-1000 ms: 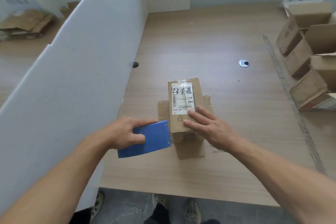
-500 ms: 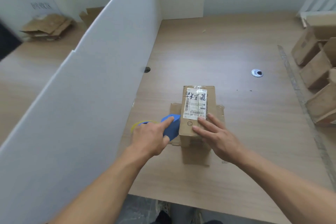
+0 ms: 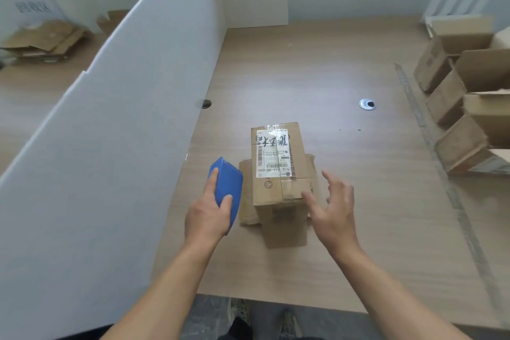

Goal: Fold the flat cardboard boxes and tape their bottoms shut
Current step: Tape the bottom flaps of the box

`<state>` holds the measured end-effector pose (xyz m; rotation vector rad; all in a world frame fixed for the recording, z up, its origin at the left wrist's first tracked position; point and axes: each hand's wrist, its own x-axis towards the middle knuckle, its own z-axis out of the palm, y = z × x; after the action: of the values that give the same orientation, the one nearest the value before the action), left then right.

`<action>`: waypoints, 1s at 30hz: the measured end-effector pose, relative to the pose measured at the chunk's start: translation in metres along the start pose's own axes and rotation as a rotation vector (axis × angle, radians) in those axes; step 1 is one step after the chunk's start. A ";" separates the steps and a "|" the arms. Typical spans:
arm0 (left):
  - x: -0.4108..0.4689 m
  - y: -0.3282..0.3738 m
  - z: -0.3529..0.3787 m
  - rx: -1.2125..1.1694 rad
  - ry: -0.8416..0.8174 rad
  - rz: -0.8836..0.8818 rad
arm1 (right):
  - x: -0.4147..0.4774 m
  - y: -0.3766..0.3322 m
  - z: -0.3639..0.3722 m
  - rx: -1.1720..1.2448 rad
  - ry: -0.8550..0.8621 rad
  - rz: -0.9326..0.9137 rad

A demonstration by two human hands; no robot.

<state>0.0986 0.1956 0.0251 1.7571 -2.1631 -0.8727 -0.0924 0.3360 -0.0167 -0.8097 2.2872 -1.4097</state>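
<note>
The fingers (image 3: 212, 181) of the left hand (image 3: 207, 219) curl round a blue tape dispenser (image 3: 227, 188), with the thumb pressed on its upper face and the forefinger laid along its far left edge. The tool is held just left of the cardboard box (image 3: 276, 190), though it is not clear whether the two touch. The right hand (image 3: 336, 210) holds nothing. Its fingers are straight and spread apart, and it hovers at the near right corner of the box, where the thumb tip lies close to the edge. Whether the thumb actually rests on the cardboard cannot be told. The box stands in the middle of the near part of the wooden table (image 3: 331, 69), with its closed face up and a seam running along that face. Its loose flaps (image 3: 285, 234) are splayed out flat on the tabletop beneath it. A white shipping label (image 3: 271, 153) with a barcode and dark printed characters covers the far half of the top face. A tall white partition (image 3: 124, 119) runs along the left side of the table. Several folded boxes (image 3: 466, 91) lie clustered at the right edge with their open ends showing. A round metal grommet (image 3: 367, 104) sits in the tabletop beyond the box. Past the partition, a heap of flattened cardboard (image 3: 44, 38) rests on another surface.
</note>
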 end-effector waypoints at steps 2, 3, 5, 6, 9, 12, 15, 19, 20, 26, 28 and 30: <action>-0.004 0.002 0.008 -0.028 -0.016 -0.026 | -0.006 -0.002 0.006 0.031 -0.044 0.120; -0.004 0.004 0.013 -0.038 -0.032 -0.035 | -0.007 -0.003 0.008 0.048 -0.075 0.146; -0.001 0.009 0.022 -0.056 -0.063 -0.055 | -0.006 -0.008 0.013 0.056 -0.115 0.172; 0.001 0.012 0.025 -0.065 -0.072 -0.068 | -0.004 -0.009 0.013 0.059 -0.119 0.187; 0.004 0.019 0.033 -0.033 -0.092 -0.092 | -0.004 -0.013 0.013 0.064 -0.111 0.210; 0.003 0.026 0.037 -0.018 -0.104 -0.116 | -0.006 -0.017 0.011 0.031 -0.099 0.164; 0.001 0.030 0.035 -0.026 -0.122 -0.127 | -0.003 -0.016 0.005 -0.048 -0.108 0.088; 0.000 0.032 0.029 0.009 -0.179 -0.112 | 0.002 -0.015 -0.003 -0.201 -0.193 -0.035; -0.002 0.033 0.028 0.008 -0.179 -0.107 | 0.003 -0.016 -0.006 -0.212 -0.220 -0.063; -0.015 0.024 0.012 -0.110 -0.158 -0.036 | 0.034 -0.024 -0.035 -0.561 -0.447 -0.047; -0.014 0.017 0.001 -0.124 -0.113 -0.021 | 0.033 -0.042 -0.032 -0.691 -0.396 -0.116; -0.012 0.009 -0.010 -0.133 -0.072 -0.009 | 0.026 -0.063 -0.016 -0.727 -0.310 -0.232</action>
<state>0.1001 0.2051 0.0402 1.6973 -2.0888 -1.0708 -0.1026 0.3091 0.0469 -1.4195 2.4990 -0.4276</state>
